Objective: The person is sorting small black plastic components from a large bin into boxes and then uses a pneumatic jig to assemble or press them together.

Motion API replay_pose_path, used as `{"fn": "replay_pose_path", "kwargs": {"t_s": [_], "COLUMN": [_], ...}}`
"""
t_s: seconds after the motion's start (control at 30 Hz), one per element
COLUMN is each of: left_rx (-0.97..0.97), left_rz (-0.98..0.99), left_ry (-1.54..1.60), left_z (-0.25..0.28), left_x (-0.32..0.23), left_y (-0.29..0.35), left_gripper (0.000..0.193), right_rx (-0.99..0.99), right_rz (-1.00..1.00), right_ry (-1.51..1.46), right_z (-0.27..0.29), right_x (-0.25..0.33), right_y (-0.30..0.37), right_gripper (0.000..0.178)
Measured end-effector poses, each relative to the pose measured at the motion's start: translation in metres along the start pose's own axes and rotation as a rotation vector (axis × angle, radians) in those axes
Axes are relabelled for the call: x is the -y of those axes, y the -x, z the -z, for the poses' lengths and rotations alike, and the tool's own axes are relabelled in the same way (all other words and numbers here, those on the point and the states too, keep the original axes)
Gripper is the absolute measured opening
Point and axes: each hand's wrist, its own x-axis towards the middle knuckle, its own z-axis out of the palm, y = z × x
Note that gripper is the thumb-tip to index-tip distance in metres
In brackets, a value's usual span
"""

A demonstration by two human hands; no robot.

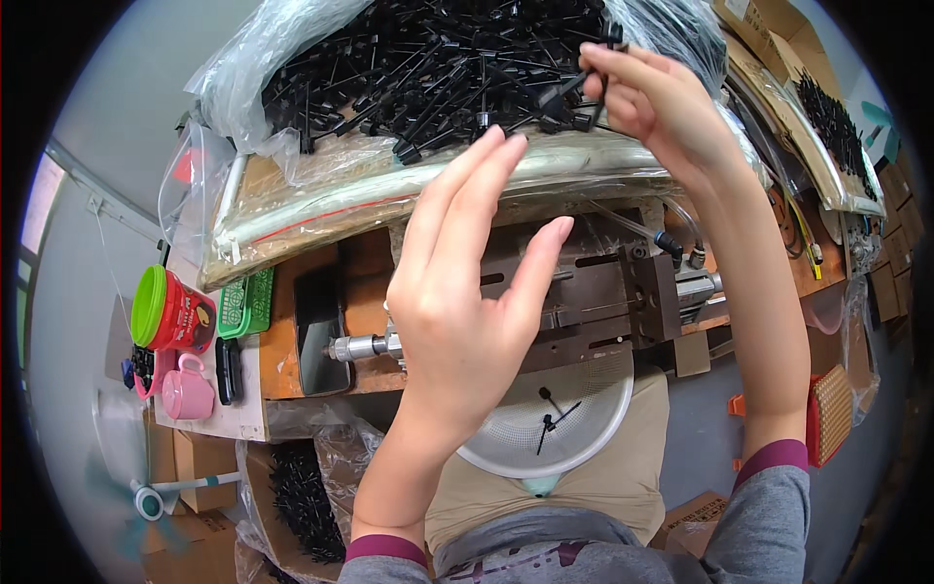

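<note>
My right hand (666, 112) is raised at the far right of a heap of black plastic parts with thin rods (428, 78). Its thumb and fingers pinch one such black part with a thin rod (612, 37). My left hand (457, 258) hovers over the bench with fingers stretched and thumb apart, holding nothing that I can see. Its fingertips come near the front edge of the heap. Below the hands is a dark metal clamping fixture (574, 346) with cylinders at its sides, partly hidden by my left hand. A white mesh basket (611, 419) on my lap holds a few black parts (548, 421).
Left of the fixture lie a dark phone-like slab (319, 331), a green basket (255, 297), a red tub (192, 316) and a pink cup (188, 391). Air hoses (671, 234) run at the right. A box of black parts (306, 496) stands lower left, near a fan (149, 502).
</note>
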Motion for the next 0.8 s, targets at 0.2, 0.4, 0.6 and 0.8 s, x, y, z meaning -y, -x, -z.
{"fn": "replay_pose_path", "kwargs": {"t_s": [0.2,0.4,0.6,0.8], "left_rx": [0.198,0.322,0.448,0.541], "left_rz": [-0.056,0.123,-0.046,-0.053], "left_ry": [0.129,0.075,-0.228,-0.392], "left_z": [0.012,0.023,0.001,-0.007], "left_x": [-0.009,-0.03,-0.019,-0.018], "left_y": [0.018,0.081,0.115,0.105], "left_gripper": [0.035,0.039,0.028,0.027], "right_rx": [0.182,-0.127,-0.075,-0.104], "right_rz": [-0.266,-0.084,0.052,0.073], "right_ry": [-0.181,-0.123,-0.298,-0.137], "right_z": [-0.039,-0.032,-0.043,-0.05], "right_x": [-0.001,-0.016,-0.021,-0.017], "right_y": [0.085,0.126,0.148,0.163], "right_gripper": [0.029,0.032,0.068,0.045]}}
